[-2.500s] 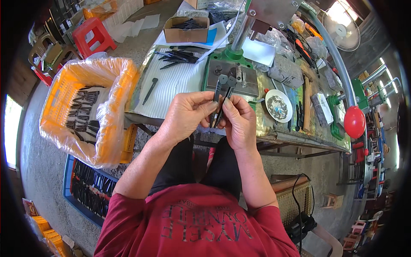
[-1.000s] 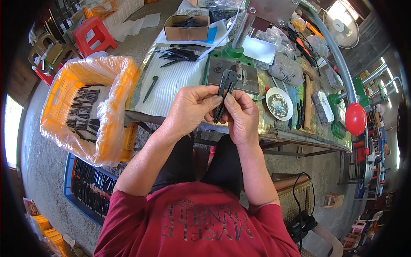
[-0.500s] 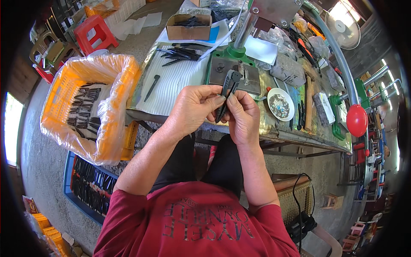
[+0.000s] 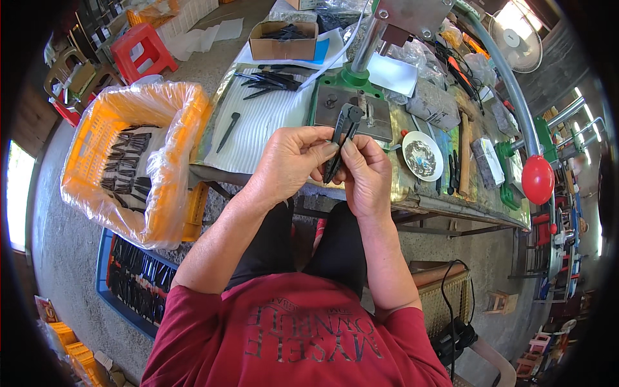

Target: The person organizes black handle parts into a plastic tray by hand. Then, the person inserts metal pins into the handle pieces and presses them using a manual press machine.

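Between my hands is a black hinged tool point(image 4: 349, 117) with two long arms joined at a rounded head, held head up. My left hand point(image 4: 296, 155) is closed, pinching one arm with thumb and fingers. The fingers of my right hand point(image 4: 366, 169) close on the other arm. A narrow gap shows between the arms below the head; my fingers hide part of their length. Just beyond stands a green hand press point(image 4: 351, 80) with a metal plate. A single black piece point(image 4: 228, 131) lies on the white ribbed foam sheet point(image 4: 258, 138) to the left.
An orange crate point(image 4: 201, 103) lined with clear plastic holds several black tools. Below it sits a blue crate point(image 4: 102, 274). On the table are a cardboard box point(image 4: 284, 49), a white dish point(image 4: 436, 147) of small parts and a hammer point(image 4: 464, 161). The press lever's red knob point(image 4: 538, 181) hangs at right.
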Tool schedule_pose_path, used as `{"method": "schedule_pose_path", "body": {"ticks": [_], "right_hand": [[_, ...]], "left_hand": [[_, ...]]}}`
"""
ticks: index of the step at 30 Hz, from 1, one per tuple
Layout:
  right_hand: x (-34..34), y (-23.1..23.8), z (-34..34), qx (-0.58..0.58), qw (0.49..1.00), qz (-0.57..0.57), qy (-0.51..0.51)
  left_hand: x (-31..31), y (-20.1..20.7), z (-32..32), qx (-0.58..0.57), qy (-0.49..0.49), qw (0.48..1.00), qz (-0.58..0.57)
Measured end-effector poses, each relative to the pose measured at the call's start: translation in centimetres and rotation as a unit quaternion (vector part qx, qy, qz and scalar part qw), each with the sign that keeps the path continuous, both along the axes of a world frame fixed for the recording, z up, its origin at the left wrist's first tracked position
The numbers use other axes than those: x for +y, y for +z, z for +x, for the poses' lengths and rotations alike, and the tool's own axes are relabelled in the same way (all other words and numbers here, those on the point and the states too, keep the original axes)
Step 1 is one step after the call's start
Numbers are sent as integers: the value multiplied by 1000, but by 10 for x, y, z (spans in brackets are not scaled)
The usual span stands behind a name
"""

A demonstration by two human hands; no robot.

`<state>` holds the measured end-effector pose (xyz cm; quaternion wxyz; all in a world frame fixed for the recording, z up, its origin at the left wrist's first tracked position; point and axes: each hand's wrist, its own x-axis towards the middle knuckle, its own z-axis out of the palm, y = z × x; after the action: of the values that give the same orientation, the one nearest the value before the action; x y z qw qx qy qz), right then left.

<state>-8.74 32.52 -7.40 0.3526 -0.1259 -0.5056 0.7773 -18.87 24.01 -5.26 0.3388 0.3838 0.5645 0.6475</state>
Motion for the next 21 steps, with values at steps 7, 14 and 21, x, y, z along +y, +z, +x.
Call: {"method": "schedule_pose_path", "body": {"ticks": [7,14,21], "right_hand": [[1,-1,0,3,1000,4,-2],[0,0,0,6,1000,9,-8],[0,0,0,21,1000,6,-9]], "left_hand": [[1,-3,1,16,7,1000,0],[2,-1,1,10,5,1000,-6],[3,1,2,6,4,1000,0]]}}
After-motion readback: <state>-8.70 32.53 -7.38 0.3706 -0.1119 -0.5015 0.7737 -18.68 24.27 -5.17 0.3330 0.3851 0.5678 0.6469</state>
